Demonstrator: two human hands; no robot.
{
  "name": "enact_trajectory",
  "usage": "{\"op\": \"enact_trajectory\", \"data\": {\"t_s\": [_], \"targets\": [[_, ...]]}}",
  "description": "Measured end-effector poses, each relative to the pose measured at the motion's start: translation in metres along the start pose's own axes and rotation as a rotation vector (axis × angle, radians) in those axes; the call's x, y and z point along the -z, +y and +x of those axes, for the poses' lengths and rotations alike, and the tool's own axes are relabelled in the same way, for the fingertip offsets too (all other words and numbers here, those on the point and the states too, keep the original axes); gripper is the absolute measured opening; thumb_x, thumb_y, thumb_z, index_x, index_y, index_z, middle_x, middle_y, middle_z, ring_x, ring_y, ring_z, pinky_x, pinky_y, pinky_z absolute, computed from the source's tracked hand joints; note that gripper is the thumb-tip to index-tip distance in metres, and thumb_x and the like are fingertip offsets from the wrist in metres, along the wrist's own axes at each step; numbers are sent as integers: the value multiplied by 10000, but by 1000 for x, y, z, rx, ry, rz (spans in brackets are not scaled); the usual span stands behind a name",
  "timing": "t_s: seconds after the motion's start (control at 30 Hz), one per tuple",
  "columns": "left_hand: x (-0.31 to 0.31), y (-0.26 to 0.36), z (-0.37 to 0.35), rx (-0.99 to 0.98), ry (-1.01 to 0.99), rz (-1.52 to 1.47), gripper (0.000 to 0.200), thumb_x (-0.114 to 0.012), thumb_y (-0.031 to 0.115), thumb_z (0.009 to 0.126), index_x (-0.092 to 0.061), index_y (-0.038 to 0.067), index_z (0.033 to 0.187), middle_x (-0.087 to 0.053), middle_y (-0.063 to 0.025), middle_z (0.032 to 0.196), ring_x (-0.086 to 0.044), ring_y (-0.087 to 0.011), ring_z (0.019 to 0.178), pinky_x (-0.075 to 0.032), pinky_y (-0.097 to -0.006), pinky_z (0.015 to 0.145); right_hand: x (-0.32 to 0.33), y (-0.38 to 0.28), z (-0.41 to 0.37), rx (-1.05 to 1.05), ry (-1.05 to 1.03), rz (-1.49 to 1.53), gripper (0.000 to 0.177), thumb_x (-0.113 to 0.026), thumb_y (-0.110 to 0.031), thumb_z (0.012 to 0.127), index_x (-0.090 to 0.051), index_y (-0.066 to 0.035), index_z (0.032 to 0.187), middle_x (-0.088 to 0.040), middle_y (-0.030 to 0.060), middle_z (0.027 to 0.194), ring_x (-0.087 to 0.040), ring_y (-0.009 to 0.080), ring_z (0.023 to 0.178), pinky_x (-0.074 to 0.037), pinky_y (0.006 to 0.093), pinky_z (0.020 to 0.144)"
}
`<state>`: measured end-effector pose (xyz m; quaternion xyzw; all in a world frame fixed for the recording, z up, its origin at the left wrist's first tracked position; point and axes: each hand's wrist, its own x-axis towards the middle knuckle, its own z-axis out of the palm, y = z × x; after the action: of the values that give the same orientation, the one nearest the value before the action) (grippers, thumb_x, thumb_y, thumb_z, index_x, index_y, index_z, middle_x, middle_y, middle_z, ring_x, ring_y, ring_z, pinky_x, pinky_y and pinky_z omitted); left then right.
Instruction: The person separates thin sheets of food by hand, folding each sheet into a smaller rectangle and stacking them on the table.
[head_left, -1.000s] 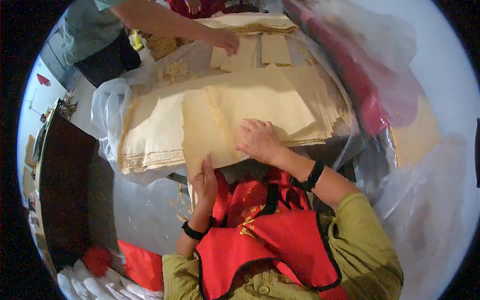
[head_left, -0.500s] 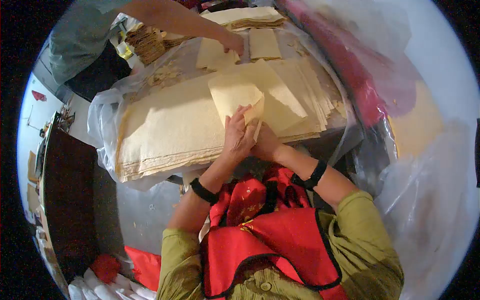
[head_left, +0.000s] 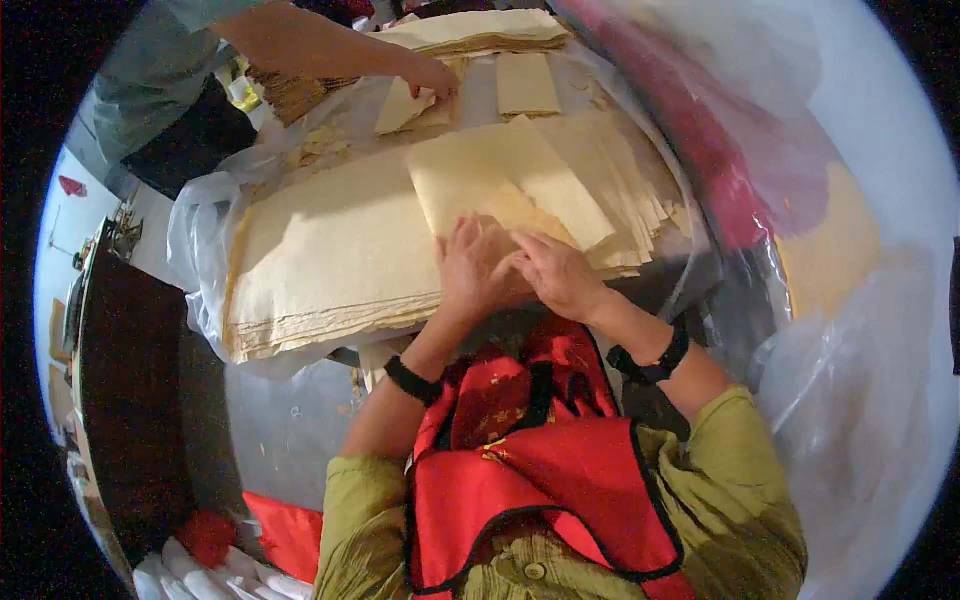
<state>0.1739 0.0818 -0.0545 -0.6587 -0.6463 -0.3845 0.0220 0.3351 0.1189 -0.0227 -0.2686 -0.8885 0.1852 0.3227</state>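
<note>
Thin cream sheets lie in a broad stack [head_left: 330, 250] on the plastic-covered table. On its right part rests a folded cream sheet [head_left: 480, 170] with a ragged, more yellow edge facing me. My left hand [head_left: 473, 265] lies at the near edge of this folded sheet, palm down, fingers spread. Beside it, my right hand [head_left: 560, 275] has its fingers stretched toward the left hand, over the stack's front edge. The fingertips of both hands come close together; whether they touch is unclear. I make out nothing held in either hand.
Across the table a co-worker's hand [head_left: 432, 78] handles a small folded sheet [head_left: 402, 108]. Another folded piece [head_left: 527, 84] lies to its right. A further stack [head_left: 480, 30] stands at the back. Clear plastic [head_left: 200, 240] hangs over the left edge; a dark panel [head_left: 135, 380] stands at left.
My hands have come away from the raised flap of the sheet, which now lies flatter. My right hand has moved right. The co-worker's hand has moved left and lifts a piece's edge.
</note>
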Motion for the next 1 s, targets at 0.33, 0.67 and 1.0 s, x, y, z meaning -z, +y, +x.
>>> {"op": "enact_trajectory", "data": {"t_s": [0.33,0.67,1.0], "targets": [[18,-69,53,710,-144,-457,420,-641,219,689,-526,-56,984,-607,-158,727,-592,-235,594,-481,-323,536,-3,5,-13,154,-83,-278,616,-550,-428,764,-420,24,1163,-417,212,1210,-366,349,1155,-274,423,979],[76,-17,-24,975,85,-1273,536,-663,154,719,-378,-17,1140,-538,-107,860,-563,-179,683,-488,-278,566,8,9,14,108,-80,351,399,-629,-47,706,-530,-26,1091,-569,129,1061,-515,253,1032,-367,347,923],[142,-63,-21,-52,-92,-164,464,-740,56,589,-529,47,1001,-414,-135,1265,-354,-289,1201,-332,-378,953,17,57,-5,-162,-231,886,259,-550,-23,793,-571,-5,1050,-575,88,1075,-519,166,1003,-385,286,899]]}}
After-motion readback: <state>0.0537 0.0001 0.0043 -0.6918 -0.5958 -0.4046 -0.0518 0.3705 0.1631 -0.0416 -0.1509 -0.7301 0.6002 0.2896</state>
